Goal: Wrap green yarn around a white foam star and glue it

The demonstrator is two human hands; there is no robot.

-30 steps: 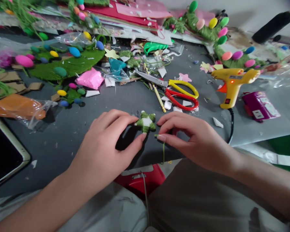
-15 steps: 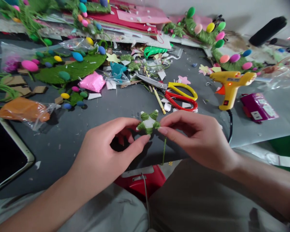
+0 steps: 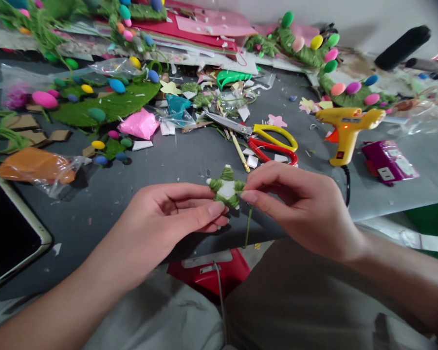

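Observation:
Between my two hands is a small white star (image 3: 227, 189) whose points are wrapped in green yarn, its middle bare. My left hand (image 3: 178, 209) grips it from the left, thumb on the lower left point and fingers behind. Thumb and index finger of my right hand (image 3: 292, 199) pinch together at the star's right point, where the green yarn (image 3: 248, 226) runs; its tail hangs below my fingers. Whether the right fingertips hold the star itself or only yarn is hard to see. Just beyond lie scissors (image 3: 273, 143) with red and yellow handles, and a pencil (image 3: 241, 153).
A yellow glue gun (image 3: 345, 133) with a lit red light stands right, beside a purple box (image 3: 390, 161). At left are a tablet-like device (image 3: 10, 228), an orange packet (image 3: 36, 165) and a pink packet (image 3: 139, 123). Green wreaths with coloured eggs (image 3: 306, 53) line the back.
The star has turned, so one point now faces straight away from me. My left hand has shifted its grip, fingers moving underneath. The right hand stays nearly in place.

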